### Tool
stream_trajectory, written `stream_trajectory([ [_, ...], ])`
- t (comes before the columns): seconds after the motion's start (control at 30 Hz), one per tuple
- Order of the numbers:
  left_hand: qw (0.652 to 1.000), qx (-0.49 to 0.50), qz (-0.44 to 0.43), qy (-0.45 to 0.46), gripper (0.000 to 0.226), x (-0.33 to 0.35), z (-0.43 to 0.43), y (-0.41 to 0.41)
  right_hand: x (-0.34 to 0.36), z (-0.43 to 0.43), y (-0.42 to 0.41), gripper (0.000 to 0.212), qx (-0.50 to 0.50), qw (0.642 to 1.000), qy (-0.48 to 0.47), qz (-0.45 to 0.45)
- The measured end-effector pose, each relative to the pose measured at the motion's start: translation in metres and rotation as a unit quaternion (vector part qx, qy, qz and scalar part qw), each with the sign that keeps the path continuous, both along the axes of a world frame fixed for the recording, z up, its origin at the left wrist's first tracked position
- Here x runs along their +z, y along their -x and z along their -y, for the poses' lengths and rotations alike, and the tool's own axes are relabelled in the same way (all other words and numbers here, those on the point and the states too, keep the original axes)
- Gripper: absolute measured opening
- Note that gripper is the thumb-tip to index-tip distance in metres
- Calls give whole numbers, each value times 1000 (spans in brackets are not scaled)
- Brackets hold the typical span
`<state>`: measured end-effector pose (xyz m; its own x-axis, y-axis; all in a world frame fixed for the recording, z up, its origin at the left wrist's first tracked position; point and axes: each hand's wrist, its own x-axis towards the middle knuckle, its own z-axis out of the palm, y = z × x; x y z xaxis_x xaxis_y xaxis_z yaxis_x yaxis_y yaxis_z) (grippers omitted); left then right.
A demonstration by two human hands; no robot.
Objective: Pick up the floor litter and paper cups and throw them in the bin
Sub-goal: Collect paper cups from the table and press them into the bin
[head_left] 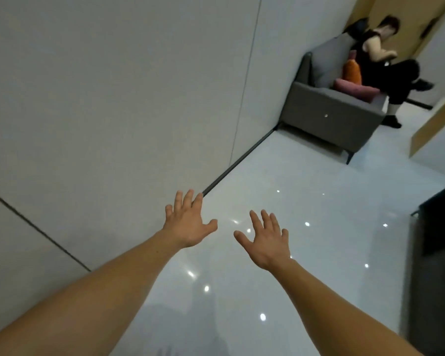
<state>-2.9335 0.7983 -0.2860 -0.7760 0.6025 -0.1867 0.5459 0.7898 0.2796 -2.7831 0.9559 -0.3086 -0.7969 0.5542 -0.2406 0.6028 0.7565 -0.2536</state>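
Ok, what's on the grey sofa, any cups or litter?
On the sofa: an orange cushion, a pink cushion and a seated person. No cups show; the seat behind them is hidden.

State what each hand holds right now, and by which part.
Nothing is held. The left hand and the right hand are both stretched out over the glossy floor with fingers spread and empty; no litter or cup shows in view.
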Motion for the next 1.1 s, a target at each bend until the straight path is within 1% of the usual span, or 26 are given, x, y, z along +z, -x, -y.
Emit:
stream_trajectory([
  [0.2,996,-83,-17,3,89,13,-112,-43,11,-98,-70,85,-101,995,5,-13],
  [0.3,991,-133,-27,1,88,19,-173,-50,13,-142,-96,86,-158,987,8,-28],
  [0.53,970,-242,-31,-9,89,13,-318,-50,8,-239,-123,86,-262,965,11,-16],
  [0.7,951,-308,-23,-19,89,9,-424,-46,10,-307,-135,86,-335,942,10,7],
  [0.87,926,-377,-16,-16,90,12,-518,-53,11,-366,-150,86,-401,916,6,11],
  [1.0,907,-420,-6,-18,90,10,-589,-79,10,-415,-178,85,-449,893,11,19],
  [1.1,891,-453,-10,-20,90,8,-650,-106,7,-467,-203,84,-470,882,2,26],
])
